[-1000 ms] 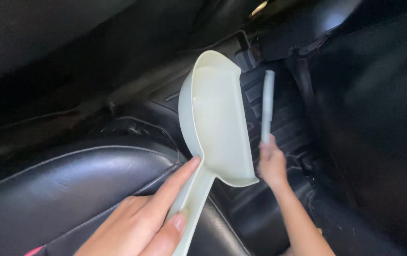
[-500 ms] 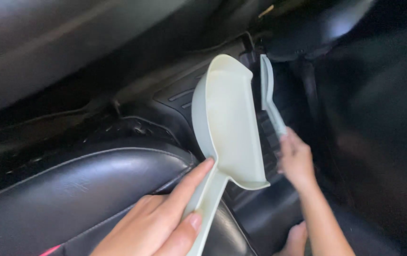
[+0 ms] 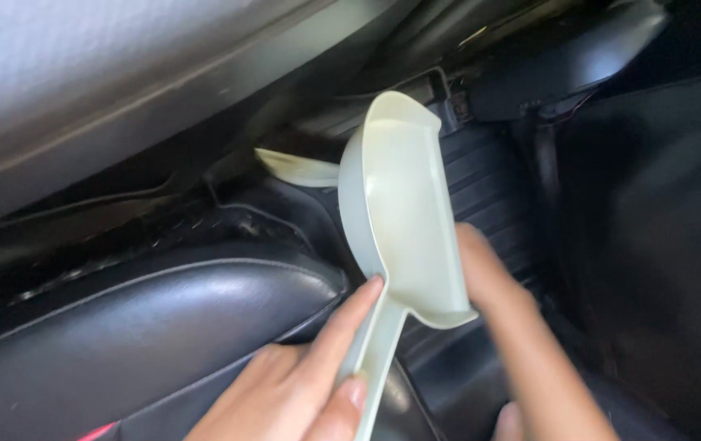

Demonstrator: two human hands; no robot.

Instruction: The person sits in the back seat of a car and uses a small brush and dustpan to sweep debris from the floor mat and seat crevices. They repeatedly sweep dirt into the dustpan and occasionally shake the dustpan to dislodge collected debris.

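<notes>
Nearest, at the front edge of the black leather seat: left hand wrapped round the thin handle of a pale plastic dustpan, fingers curled under, forefinger laid along the stem. Pan lifted clear of the seat, tilted almost upright, open mouth turned down and right, hanging above the ribbed black floor mat.

Best to choke up on the handle a little, close to where it widens into the pan; a grip that far back probably lets the scoop wobble. Lower the flat lip until it lies flush on the ribs of the mat, not across them, so grit likely stays inside.

Just behind the pan's right wall: right hand, blurred, reaching down toward the mat's near edge. Cannot tell whether clenched, spread or holding anything; fingers hidden by the pan. Work with short strokes toward the lip, wrist low.

Farther off, under the seat ahead, a pale curved scrap at the mat's far left corner; too unclear to name. Mind the black trim beyond.
</notes>
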